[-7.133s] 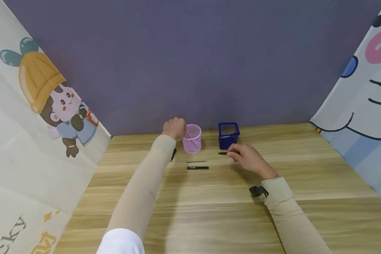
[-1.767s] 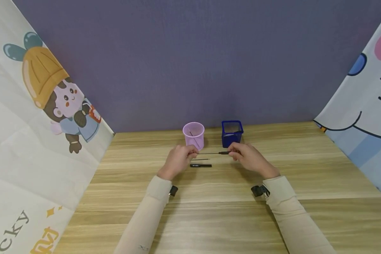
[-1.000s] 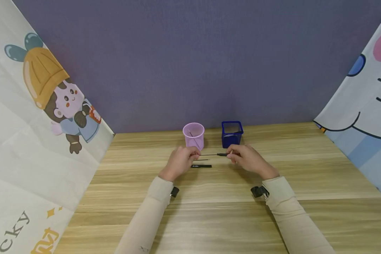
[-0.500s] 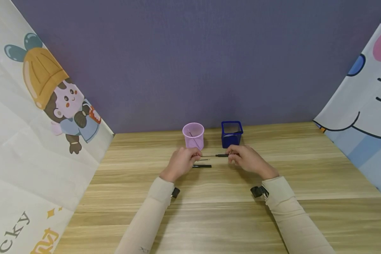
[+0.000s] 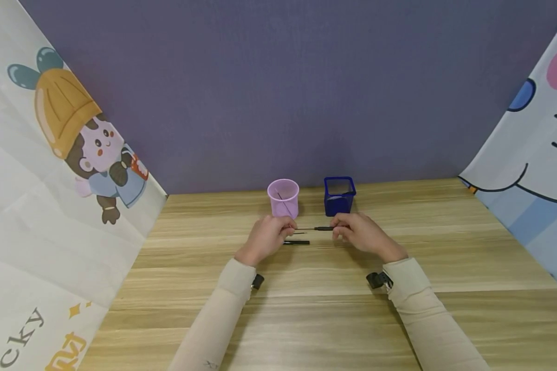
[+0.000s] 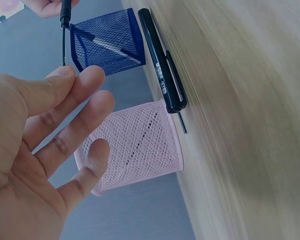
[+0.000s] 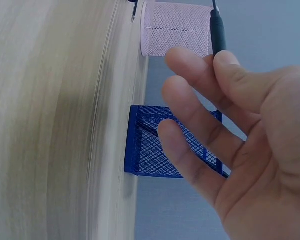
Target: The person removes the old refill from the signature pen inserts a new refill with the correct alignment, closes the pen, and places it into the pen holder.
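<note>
My left hand (image 5: 266, 238) pinches a thin dark pen refill (image 6: 64, 47) between thumb and index finger, its other fingers spread loosely. The refill's far end meets a black pen barrel (image 5: 324, 228), pinched by thumb and index finger of my right hand (image 5: 363, 234). Refill and barrel lie in one line, level above the table, with a short stretch of refill showing between the hands. Below them on the table lie a black pen part with a clip (image 6: 162, 65) and a second thin refill (image 5: 299, 233), both partly hidden by my left hand in the head view.
Behind my left hand stands a round pink mesh cup (image 5: 276, 205) with a thin dark stick leaning inside. A square blue mesh holder (image 5: 338, 209) with pen parts inside stands behind my right hand. A grey-purple panel (image 5: 306, 103) borders the wooden table (image 5: 315, 319) at the back.
From the pink cup, my left hand has come forward with a refill to the barrel in my right hand. Lately it has edged right, and less refill shows between the hands.
</note>
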The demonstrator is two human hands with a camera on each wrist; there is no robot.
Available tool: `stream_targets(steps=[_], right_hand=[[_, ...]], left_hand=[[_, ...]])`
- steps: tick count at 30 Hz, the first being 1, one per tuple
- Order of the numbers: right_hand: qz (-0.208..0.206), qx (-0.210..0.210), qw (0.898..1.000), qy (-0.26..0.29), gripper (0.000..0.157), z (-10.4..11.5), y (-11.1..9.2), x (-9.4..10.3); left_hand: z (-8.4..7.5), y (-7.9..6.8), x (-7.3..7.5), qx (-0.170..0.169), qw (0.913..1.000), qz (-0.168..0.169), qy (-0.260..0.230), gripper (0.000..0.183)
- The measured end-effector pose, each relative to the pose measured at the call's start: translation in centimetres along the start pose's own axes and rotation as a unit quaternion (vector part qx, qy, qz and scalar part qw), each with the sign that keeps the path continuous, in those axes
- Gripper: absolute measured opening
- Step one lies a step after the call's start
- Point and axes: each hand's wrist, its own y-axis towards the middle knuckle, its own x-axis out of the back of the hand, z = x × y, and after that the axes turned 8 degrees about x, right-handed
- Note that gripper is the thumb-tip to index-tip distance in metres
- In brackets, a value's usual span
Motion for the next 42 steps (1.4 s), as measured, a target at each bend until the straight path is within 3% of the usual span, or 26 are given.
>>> stream_targets(steps=[42], right_hand=[[-0.004,-0.002,1.000,-0.007,0.010,0.03,0.43,-0.75]], left_hand=[[-0.46,-0.09,-0.47,-0.014,0.9998,0.008,0.005,0.010]])
